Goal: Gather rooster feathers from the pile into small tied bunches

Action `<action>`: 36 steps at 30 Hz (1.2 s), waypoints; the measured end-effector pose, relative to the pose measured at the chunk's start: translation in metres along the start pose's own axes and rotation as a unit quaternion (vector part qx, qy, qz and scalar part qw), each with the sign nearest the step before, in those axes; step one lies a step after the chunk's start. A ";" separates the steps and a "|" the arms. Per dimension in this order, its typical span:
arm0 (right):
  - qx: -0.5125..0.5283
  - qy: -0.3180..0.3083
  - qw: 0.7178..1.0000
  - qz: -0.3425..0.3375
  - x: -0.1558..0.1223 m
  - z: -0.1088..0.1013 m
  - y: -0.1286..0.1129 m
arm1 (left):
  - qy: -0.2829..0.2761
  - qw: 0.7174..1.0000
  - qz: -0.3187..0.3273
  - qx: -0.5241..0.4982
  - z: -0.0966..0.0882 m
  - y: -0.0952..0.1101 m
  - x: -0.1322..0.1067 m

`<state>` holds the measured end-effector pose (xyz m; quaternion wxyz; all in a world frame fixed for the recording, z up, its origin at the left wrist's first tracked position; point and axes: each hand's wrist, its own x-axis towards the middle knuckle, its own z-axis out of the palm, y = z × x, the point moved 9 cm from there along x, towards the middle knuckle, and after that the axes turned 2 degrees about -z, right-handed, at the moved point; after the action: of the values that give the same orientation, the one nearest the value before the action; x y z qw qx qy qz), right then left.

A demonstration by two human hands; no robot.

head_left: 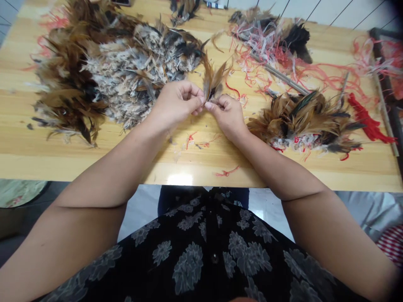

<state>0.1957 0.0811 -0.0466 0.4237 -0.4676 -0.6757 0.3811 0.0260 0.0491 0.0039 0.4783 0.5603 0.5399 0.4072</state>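
Observation:
A small bunch of brown feathers (214, 79) stands tips-up between my two hands, over the middle of the table. My left hand (181, 98) is closed, thumb and fingers pinched at the bunch's lower end. From the other side my right hand (229, 115) pinches the same end, its thumb almost touching the left thumb. Whether a thread runs between the fingertips is too small to tell. Just left of my hands spreads a big pile of brown, grey and whitish feathers (122, 71). Close by my right wrist lies a heap of brown feather bunches (302, 117) with red and white bits at the base.
Tangled pink and white strings (264, 37) lie at the back right beside dark feathers (297, 40). A thin stick (283, 77) slants toward the feather heap. Red yarn (370, 119) lies at the right, near a dark frame (392, 92). Thread scraps (226, 172) dot the table's front (103, 165).

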 end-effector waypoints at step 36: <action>0.088 -0.041 0.995 0.013 0.002 0.004 0.008 | 0.040 0.978 0.148 0.144 -0.032 0.054 -0.017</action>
<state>0.1942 0.0847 -0.0544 0.4303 -0.4208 -0.6503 0.4635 0.0052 0.0376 0.0648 0.3047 0.6803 0.5229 0.4134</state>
